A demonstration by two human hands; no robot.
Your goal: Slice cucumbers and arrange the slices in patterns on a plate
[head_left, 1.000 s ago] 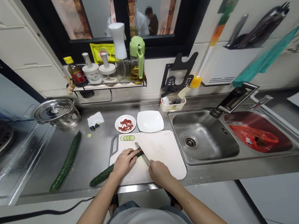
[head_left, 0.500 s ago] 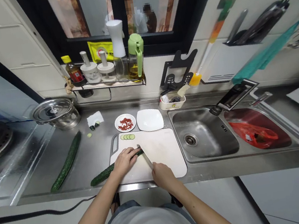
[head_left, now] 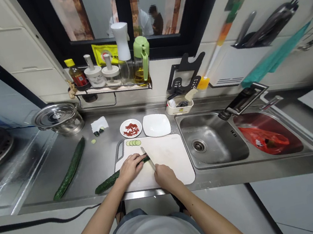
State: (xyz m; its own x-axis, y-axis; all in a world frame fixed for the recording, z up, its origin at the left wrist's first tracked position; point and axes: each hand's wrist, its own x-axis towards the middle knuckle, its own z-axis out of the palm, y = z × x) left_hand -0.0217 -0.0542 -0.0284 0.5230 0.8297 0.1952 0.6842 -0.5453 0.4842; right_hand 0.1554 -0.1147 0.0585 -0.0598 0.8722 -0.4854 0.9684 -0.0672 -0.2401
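My left hand (head_left: 131, 168) is closed over a dark green cucumber (head_left: 107, 182), which lies slantwise across the left side of the white cutting board (head_left: 171, 158). In my right hand (head_left: 166, 176) is the handle of a kitchen knife (head_left: 149, 159); its blade points away from me and meets the cucumber's right end, just beside my left fingers. Several thin cucumber slices (head_left: 133, 143) overlap in a row at the board's top left. A second, whole cucumber (head_left: 70, 170) rests on the steel counter to the left.
Behind the board stand a small plate of red pieces (head_left: 131, 128) and a white square plate (head_left: 156, 125). The sink (head_left: 216, 139) is at right, with a red plastic bag (head_left: 267, 140) in its second basin. A lidded pot (head_left: 58, 118) stands back left, below a condiment shelf (head_left: 115, 88).
My right hand has moved slightly forward and left with the knife, whose tip now reaches further past the cucumber. My left hand has stayed on the cucumber.
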